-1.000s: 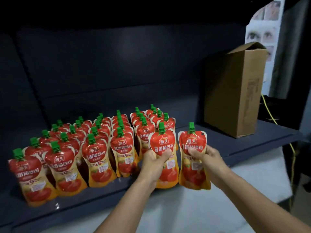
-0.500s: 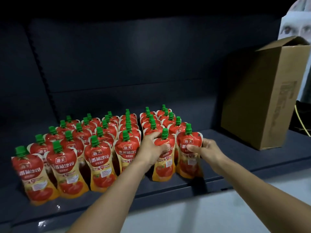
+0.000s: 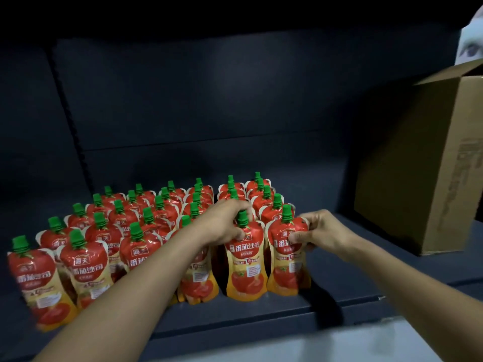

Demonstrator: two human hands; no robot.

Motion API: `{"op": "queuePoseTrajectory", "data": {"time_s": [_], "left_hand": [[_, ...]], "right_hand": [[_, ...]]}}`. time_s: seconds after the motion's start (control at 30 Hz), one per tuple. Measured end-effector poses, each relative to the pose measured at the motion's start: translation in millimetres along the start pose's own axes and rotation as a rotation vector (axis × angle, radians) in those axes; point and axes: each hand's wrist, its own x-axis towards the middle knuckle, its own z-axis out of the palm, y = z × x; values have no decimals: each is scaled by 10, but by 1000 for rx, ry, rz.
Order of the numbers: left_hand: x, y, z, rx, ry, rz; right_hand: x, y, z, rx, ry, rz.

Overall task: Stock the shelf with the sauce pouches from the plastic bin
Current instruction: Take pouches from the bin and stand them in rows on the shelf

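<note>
Several rows of red and yellow sauce pouches (image 3: 88,267) with green caps stand upright on the dark shelf (image 3: 261,317). My left hand (image 3: 224,223) grips the top of a front-row pouch (image 3: 245,265) around its cap. My right hand (image 3: 318,233) pinches the upper right edge of the neighbouring pouch (image 3: 285,265), which stands at the right end of the front row. Both pouches rest on the shelf. The plastic bin is out of sight.
An open brown cardboard box (image 3: 428,163) stands on the shelf at the right. Bare shelf lies between the pouches and the box. The shelf's dark back panel (image 3: 209,100) rises behind the rows. A pale floor (image 3: 339,346) shows below the shelf edge.
Both hands carried their pouches forward and set them down in the front row. The left hand slid up to the cap. The camera moved closer and to the left.
</note>
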Motion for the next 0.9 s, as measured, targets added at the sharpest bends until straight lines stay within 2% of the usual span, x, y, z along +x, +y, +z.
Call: {"op": "queuePoseTrajectory", "data": {"time_s": [0.43,0.73,0.8,0.9], "left_hand": [[12,-122,10,-44,22,-35],[-42,-38,-13,-55,2,-35],[-96,-5,-38,-43,33,-46],[-288,-45,-228,-85,184,-24]], "right_hand": [[122,33,-26,-47,-67,-3],[85,-51,-19,-77,-38,1],[57,-80,-22,-46,-30,0],[31,-105,-28,-80,72,-40]]}}
